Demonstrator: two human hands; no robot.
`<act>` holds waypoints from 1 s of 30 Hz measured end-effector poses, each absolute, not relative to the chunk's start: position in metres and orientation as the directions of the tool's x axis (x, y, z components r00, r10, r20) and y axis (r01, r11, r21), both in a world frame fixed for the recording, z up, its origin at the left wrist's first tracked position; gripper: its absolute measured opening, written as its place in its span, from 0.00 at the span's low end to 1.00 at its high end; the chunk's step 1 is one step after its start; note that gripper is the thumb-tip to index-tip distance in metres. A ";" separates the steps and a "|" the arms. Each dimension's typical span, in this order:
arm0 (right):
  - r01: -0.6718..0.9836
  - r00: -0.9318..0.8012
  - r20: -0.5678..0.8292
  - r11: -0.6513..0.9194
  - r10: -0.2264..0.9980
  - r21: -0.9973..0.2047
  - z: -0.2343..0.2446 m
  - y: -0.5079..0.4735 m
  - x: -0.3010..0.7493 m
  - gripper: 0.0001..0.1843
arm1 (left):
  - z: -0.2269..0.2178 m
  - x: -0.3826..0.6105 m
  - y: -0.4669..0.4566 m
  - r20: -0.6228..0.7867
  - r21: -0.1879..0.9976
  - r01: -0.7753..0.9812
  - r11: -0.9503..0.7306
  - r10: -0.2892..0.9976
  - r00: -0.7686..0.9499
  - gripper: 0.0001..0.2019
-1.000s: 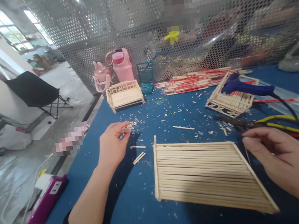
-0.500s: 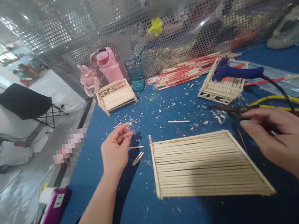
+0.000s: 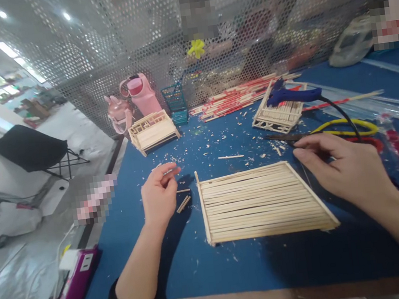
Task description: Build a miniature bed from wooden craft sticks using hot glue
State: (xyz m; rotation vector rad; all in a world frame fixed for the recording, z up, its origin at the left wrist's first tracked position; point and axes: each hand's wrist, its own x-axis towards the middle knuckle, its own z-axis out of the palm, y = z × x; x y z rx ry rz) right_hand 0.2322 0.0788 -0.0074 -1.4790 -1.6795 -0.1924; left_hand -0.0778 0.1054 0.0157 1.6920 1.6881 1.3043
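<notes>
Perforated metal screen (image 3: 105,30), one, round holes in tight rows, backs a blue tabletop (image 3: 244,275) with a brown front edge. Pale wood chips (image 3: 208,134) scattered on it, too many to count.

One flat stick panel (image 3: 260,205) lies on the tabletop between the hands: straight, round-looking pale sticks side by side, packed too close for a sure count, one edge stick across each end. Left edge stick juts beyond the far corner.

Left hand (image 3: 160,193): fingers loosely curled, thumb tip apart from forefinger. Near it, three short sticks (image 3: 183,204), two paired and one alone. Fourth short stick (image 3: 231,156) beyond the panel.

Right hand (image 3: 343,166): right of the panel, thumb and forefinger tips close together; cannot tell whether anything is pinched. One thin strand below them. Just beyond, one pair of pliers (image 3: 285,137), dark metal nose, yellow and red handles.

Farther back: one small stick bench (image 3: 154,133); one slatted stick frame (image 3: 279,115) with one smooth blue glue gun (image 3: 294,95) over it; one heap of red-and-pale sticks (image 3: 233,99); two pink bottles (image 3: 144,95), one rabbit-eared; one teal rack (image 3: 176,106). Red-and-clear packet (image 3: 398,144) at right, print unreadable.
</notes>
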 end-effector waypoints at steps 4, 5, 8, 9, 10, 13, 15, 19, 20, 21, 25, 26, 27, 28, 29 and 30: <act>0.855 0.083 0.664 0.290 0.743 -0.431 -0.006 0.078 0.232 0.15 | 0.017 -0.081 0.109 0.235 0.869 0.484 -0.098 0.944 -0.230 0.14; 0.853 0.085 0.660 0.287 0.746 -0.435 -0.005 0.077 0.231 0.14 | 0.017 -0.082 0.110 0.224 0.867 0.492 -0.079 0.944 -0.243 0.15; 0.845 0.087 0.642 0.285 0.761 -0.452 -0.004 0.077 0.230 0.14 | 0.017 -0.083 0.112 0.198 0.846 0.532 -0.029 0.944 -0.264 0.14; 0.842 0.083 0.634 0.286 0.769 -0.457 -0.004 0.076 0.230 0.14 | 0.016 -0.082 0.112 0.196 0.839 0.544 -0.026 0.946 -0.257 0.13; 0.840 0.078 0.627 0.288 0.775 -0.460 -0.004 0.076 0.229 0.14 | 0.015 -0.082 0.112 0.198 0.833 0.553 -0.030 0.949 -0.246 0.12; 0.837 0.047 0.611 0.302 0.790 -0.456 -0.005 0.075 0.229 0.14 | 0.012 -0.080 0.112 0.223 0.820 0.568 -0.076 0.956 -0.193 0.12; 0.838 0.028 0.602 0.310 0.798 -0.450 -0.005 0.076 0.230 0.14 | 0.010 -0.080 0.112 0.238 0.821 0.558 -0.116 0.959 -0.151 0.12; 0.841 0.011 0.593 0.313 0.805 -0.441 -0.004 0.076 0.229 0.16 | 0.007 -0.082 0.113 0.287 0.767 0.610 -0.197 0.956 -0.053 0.11; 0.842 0.007 0.592 0.314 0.806 -0.438 -0.003 0.076 0.229 0.16 | 0.006 -0.083 0.113 0.290 0.754 0.624 -0.206 0.956 -0.035 0.11; 0.843 0.003 0.590 0.315 0.807 -0.435 -0.003 0.076 0.229 0.16 | 0.006 -0.082 0.112 0.290 0.747 0.630 -0.213 0.957 -0.021 0.11; 0.841 -0.026 0.602 0.343 0.798 -0.419 -0.001 0.075 0.227 0.16 | 0.007 -0.079 0.109 0.293 0.752 0.618 -0.227 0.956 -0.005 0.12; 0.840 -0.030 0.605 0.348 0.796 -0.416 -0.001 0.075 0.227 0.15 | 0.008 -0.077 0.108 0.297 0.754 0.616 -0.230 0.955 -0.006 0.12; 0.840 -0.033 0.607 0.350 0.794 -0.414 -0.001 0.075 0.227 0.15 | 0.010 -0.076 0.107 0.299 0.755 0.614 -0.231 0.954 -0.009 0.13; 0.840 -0.032 0.608 0.351 0.793 -0.413 -0.001 0.075 0.227 0.15 | 0.011 -0.074 0.105 0.298 0.759 0.610 -0.229 0.954 -0.013 0.13; 0.840 -0.033 0.607 0.351 0.794 -0.413 -0.001 0.075 0.227 0.15 | 0.012 -0.072 0.104 0.295 0.766 0.603 -0.224 0.955 -0.019 0.12; 0.840 -0.034 0.610 0.354 0.792 -0.412 -0.001 0.075 0.227 0.15 | 0.013 -0.071 0.104 0.288 0.775 0.593 -0.217 0.957 -0.026 0.12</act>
